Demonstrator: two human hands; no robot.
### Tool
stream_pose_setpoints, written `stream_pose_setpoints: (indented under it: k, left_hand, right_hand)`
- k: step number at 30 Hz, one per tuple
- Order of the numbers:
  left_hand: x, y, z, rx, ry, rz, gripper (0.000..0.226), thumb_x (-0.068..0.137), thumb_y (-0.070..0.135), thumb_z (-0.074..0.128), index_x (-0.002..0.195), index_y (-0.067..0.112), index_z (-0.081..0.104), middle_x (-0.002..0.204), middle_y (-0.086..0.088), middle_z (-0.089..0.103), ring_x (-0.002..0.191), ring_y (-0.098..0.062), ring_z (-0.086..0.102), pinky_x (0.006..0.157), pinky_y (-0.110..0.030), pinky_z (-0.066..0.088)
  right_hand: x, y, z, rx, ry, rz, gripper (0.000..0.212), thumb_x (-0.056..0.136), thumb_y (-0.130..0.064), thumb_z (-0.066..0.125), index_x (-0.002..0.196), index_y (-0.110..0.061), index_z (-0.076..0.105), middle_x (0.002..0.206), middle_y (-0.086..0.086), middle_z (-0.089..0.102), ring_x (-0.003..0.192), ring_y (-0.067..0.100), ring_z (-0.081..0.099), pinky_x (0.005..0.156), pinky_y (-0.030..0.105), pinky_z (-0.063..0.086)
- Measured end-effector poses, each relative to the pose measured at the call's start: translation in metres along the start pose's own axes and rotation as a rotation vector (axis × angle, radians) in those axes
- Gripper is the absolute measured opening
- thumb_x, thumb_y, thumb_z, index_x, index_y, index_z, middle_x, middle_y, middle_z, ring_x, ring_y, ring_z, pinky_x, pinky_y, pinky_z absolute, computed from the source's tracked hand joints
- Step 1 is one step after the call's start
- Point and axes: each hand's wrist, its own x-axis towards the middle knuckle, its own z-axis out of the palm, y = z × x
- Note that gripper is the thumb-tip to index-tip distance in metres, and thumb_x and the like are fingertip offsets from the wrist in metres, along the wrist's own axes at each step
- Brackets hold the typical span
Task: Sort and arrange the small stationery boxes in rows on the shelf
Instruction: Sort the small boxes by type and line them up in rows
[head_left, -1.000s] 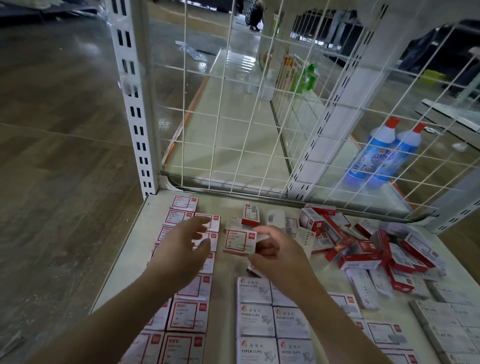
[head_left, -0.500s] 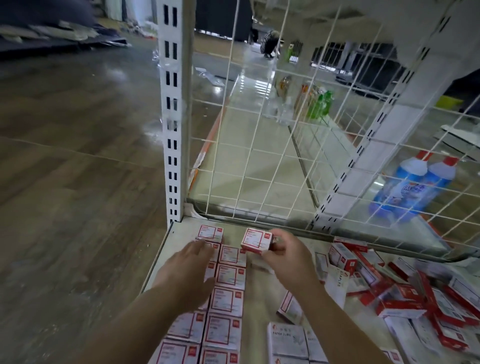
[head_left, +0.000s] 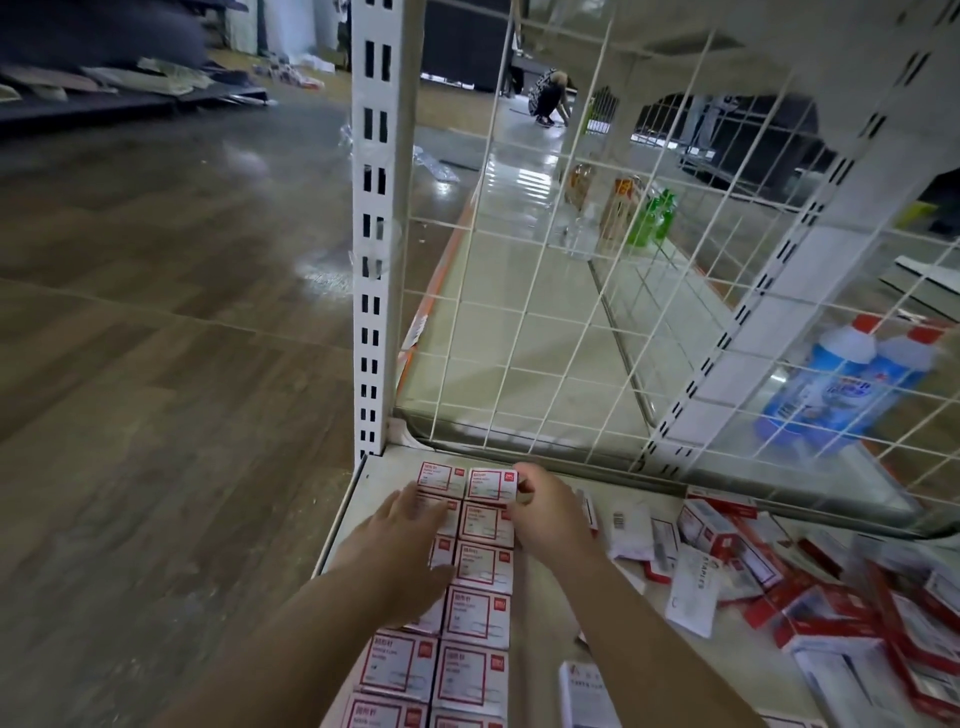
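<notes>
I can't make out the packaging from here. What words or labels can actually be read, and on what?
"STAPLES": on the white box lying right of the rows.
Red-framed boxes: print blurred, unreadable.
Blue bottles behind the wire mesh: label blurred.
Barcode box: digits too small.

A shop; slotted shelf upright (wire-mesh backing); bottled goods.

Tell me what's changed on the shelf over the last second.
The right hand carried the red-and-white box from mid-shelf to the back of the right-hand column and set it beside the back-left box, grip still on. The left hand stayed flat on the left column. The jumbled pile looks unchanged.
</notes>
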Motion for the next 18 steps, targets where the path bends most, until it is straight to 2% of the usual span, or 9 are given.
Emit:
stream_pose_setpoints:
  k: [6,8,10,14,18]
  left_hand:
    - [0.000,0.001,-0.001,0.010,-0.021,-0.024,0.068,0.092,0.047,0.045,0.148,0.034,0.008,0.157,0.000,-0.010,0.144,-0.022,-0.003,0.114,-0.043,0.015]
    - [0.000,0.002,-0.003,0.015,-0.015,-0.024,0.064,0.094,0.046,0.042,0.148,0.033,0.010,0.157,-0.001,-0.009,0.144,-0.022,-0.004,0.114,-0.043,0.014]
    - [0.000,0.003,-0.005,0.007,-0.016,-0.026,0.061,0.095,0.044,0.041,0.148,0.032,0.013,0.157,-0.002,-0.007,0.144,-0.023,-0.003,0.114,-0.043,0.013]
    - [0.000,0.002,-0.011,0.017,-0.032,-0.006,0.058,0.095,0.040,0.043,0.147,0.031,0.018,0.157,-0.003,-0.002,0.144,-0.023,0.003,0.114,-0.042,0.016]
    - [0.001,0.003,-0.015,0.015,-0.035,0.005,0.058,0.095,0.038,0.044,0.147,0.027,0.020,0.156,-0.001,0.008,0.143,-0.022,0.012,0.112,-0.041,0.022]
  right_hand:
    - [0.003,-0.003,0.001,-0.140,-0.079,0.002,0.012,0.089,-0.008,0.043,0.086,-0.013,0.054,0.096,0.007,0.063,0.089,0.021,0.061,0.080,0.036,0.052]
    - [0.004,-0.002,0.002,-0.149,-0.081,-0.008,0.011,0.090,-0.009,0.043,0.088,-0.012,0.053,0.099,0.008,0.062,0.091,0.022,0.060,0.082,0.037,0.052]
    - [0.005,0.000,0.001,-0.171,-0.087,-0.028,0.013,0.091,-0.011,0.042,0.098,-0.012,0.053,0.107,0.006,0.059,0.098,0.022,0.057,0.085,0.032,0.048]
    - [0.008,-0.001,0.001,-0.192,-0.110,-0.061,0.014,0.091,-0.010,0.042,0.092,-0.015,0.055,0.096,0.004,0.061,0.086,0.019,0.057,0.070,0.027,0.044]
    - [0.009,-0.002,0.002,-0.196,-0.123,-0.082,0.022,0.089,-0.008,0.044,0.103,-0.014,0.060,0.104,0.002,0.058,0.093,0.018,0.054,0.078,0.029,0.045]
